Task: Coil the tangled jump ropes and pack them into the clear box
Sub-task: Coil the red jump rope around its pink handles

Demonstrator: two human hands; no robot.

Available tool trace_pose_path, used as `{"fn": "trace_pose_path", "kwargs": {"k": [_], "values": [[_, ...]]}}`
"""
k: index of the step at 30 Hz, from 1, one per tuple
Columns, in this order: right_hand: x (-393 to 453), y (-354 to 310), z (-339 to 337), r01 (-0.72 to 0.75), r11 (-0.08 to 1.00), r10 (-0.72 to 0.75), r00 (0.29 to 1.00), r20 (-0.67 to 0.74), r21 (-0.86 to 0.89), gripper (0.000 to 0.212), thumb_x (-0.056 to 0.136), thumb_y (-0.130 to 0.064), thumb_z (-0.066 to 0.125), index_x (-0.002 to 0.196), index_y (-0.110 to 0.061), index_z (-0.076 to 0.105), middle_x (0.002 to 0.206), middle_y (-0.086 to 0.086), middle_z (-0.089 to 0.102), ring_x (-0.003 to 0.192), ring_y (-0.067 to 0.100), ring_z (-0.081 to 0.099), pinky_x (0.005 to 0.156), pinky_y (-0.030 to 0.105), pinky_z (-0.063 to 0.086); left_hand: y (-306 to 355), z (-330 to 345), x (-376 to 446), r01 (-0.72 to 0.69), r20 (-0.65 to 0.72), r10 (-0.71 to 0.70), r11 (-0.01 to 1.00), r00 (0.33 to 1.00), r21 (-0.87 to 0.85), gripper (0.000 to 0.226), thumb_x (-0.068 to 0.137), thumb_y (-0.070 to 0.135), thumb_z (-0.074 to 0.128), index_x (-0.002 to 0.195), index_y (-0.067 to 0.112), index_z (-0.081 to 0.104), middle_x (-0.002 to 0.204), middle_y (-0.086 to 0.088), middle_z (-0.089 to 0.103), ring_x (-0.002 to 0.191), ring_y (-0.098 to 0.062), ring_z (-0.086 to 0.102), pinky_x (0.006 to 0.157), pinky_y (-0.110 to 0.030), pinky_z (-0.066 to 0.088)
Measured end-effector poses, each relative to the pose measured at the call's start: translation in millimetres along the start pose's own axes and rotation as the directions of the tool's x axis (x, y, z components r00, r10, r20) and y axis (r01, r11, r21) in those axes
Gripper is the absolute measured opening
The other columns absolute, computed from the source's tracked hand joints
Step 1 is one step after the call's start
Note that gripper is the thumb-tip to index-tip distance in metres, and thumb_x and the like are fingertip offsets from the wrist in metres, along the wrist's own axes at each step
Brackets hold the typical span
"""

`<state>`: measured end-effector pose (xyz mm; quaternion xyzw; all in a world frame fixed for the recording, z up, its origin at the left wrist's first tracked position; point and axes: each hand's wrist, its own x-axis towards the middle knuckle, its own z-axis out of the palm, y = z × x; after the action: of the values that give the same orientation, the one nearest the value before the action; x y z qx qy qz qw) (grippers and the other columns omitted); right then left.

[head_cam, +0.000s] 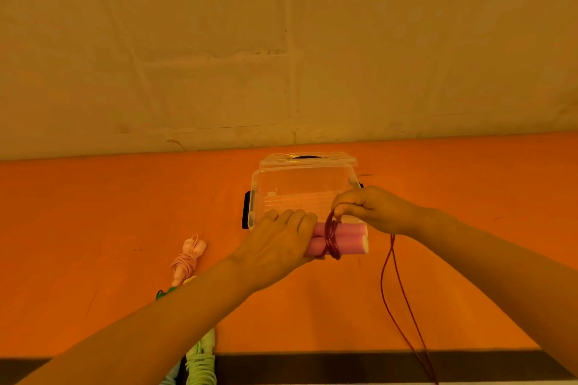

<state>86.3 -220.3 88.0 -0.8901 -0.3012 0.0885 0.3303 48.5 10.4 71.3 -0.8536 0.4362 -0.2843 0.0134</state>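
My left hand [283, 239] grips the two pink foam handles [348, 237] of a jump rope, held side by side just in front of the clear box [300, 187]. A dark red cord [332, 239] is looped several times round the handles. My right hand [372, 208] pinches that cord above the handles, and its loose tail [398, 297] hangs down over the table's front edge. The box stands open, with its lid [308, 159] tipped back behind it. A coiled pale pink rope [187, 258] lies left of my left forearm.
A green rope [201, 359] lies at the table's front edge, partly under my left forearm, with a pale blue piece [170, 378] beside it. The orange table [109, 212] meets a plastered wall [281, 40] close behind the box.
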Motion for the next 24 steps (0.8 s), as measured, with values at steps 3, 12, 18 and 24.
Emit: {"fn": "trace_pose_path", "kwargs": {"k": [3, 12, 18, 24], "values": [[0.4, 1.3, 5.6, 0.021, 1.000, -0.021, 1.000, 0.022, 0.008, 0.019, 0.092, -0.040, 0.043, 0.085, -0.033, 0.059, 0.091, -0.011, 0.065, 0.095, 0.006, 0.061, 0.102, 0.032, 0.023, 1.1, 1.5, -2.5, -0.006, 0.003, 0.006, 1.000, 1.000, -0.020, 0.060, 0.082, 0.063, 0.034, 0.099, 0.012, 0.061, 0.082, -0.003, 0.065, 0.066, -0.017, 0.062, 0.054, -0.030, 0.051], [0.5, 0.7, 15.8, -0.065, 0.990, 0.050, 0.991, 0.126, 0.123, 0.019, 0.097, -0.029, 0.047, 0.086, -0.030, 0.062, 0.078, -0.019, 0.059, 0.075, -0.007, 0.053, 0.078, 0.014, 0.038, -1.6, -3.0, -10.3, -0.086, -0.020, 0.085, 0.994, 0.996, -0.066, 0.052, 0.081, 0.057, 0.042, 0.106, 0.012, 0.053, 0.080, -0.001, 0.064, 0.063, -0.016, 0.061, 0.052, -0.026, 0.049], [0.4, -1.0, 19.4, -0.074, 0.966, 0.043, 0.990, 0.131, 0.247, 0.020, 0.098, -0.025, 0.048, 0.087, -0.032, 0.064, 0.085, 0.000, 0.059, 0.075, 0.002, 0.050, 0.073, 0.018, 0.042, -0.1, -9.7, -9.1, -0.084, -0.073, 0.076, 0.990, 0.994, -0.112, 0.050, 0.076, 0.055, 0.051, 0.104, 0.013, 0.054, 0.075, 0.001, 0.064, 0.058, -0.014, 0.059, 0.048, -0.023, 0.043], [-4.7, 0.9, 20.6, -0.079, 0.964, 0.056, 0.994, 0.094, 0.253, 0.023, 0.097, -0.025, 0.048, 0.092, -0.010, 0.066, 0.084, -0.006, 0.059, 0.072, -0.003, 0.049, 0.073, 0.015, 0.041, 3.4, -10.5, -9.2, -0.050, -0.105, 0.036, 0.989, 0.994, -0.137, 0.049, 0.080, 0.058, 0.057, 0.089, 0.011, 0.067, 0.068, 0.003, 0.060, 0.053, -0.013, 0.054, 0.041, -0.025, 0.039]]}}
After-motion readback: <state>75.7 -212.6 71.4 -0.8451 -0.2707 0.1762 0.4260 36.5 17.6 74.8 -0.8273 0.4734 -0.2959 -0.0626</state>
